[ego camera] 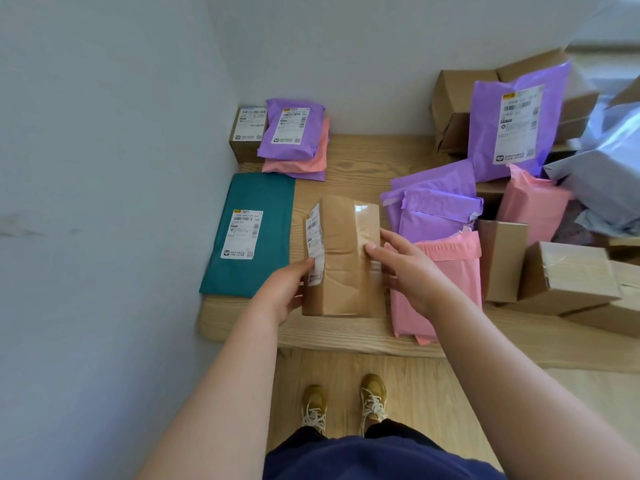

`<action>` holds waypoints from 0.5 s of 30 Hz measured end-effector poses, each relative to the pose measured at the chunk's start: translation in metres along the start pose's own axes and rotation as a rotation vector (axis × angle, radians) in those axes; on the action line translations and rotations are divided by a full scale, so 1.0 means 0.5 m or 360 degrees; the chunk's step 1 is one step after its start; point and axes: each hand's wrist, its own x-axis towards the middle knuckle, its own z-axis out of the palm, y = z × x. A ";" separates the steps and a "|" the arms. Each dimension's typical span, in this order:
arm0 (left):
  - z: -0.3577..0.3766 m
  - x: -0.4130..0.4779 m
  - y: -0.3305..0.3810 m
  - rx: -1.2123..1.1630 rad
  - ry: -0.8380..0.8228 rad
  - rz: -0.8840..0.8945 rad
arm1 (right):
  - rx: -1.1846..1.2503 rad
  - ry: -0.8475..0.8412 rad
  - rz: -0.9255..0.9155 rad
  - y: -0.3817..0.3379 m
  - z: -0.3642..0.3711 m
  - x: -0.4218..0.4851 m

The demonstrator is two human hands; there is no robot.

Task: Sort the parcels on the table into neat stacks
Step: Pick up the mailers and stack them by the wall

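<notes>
On the wood table (346,332) | left hand (285,292), right hand (407,268) grip creased cardboard box (343,261)

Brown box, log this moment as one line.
left hand: holds brown box at label | right hand: holds its other side | box: between teal mailer and pink mailer

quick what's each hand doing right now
left hand: holding the brown box by its labelled left edge
right hand: holding the same box by its right edge
</notes>
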 end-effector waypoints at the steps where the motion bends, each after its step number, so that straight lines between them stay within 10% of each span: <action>1: 0.005 0.001 -0.003 0.0144 0.0045 0.0005 | -0.0047 0.0033 0.0005 0.005 0.004 0.001; 15: 0.034 -0.014 -0.028 0.0485 -0.0159 -0.0092 | -0.0547 0.0179 0.0158 0.100 0.054 0.005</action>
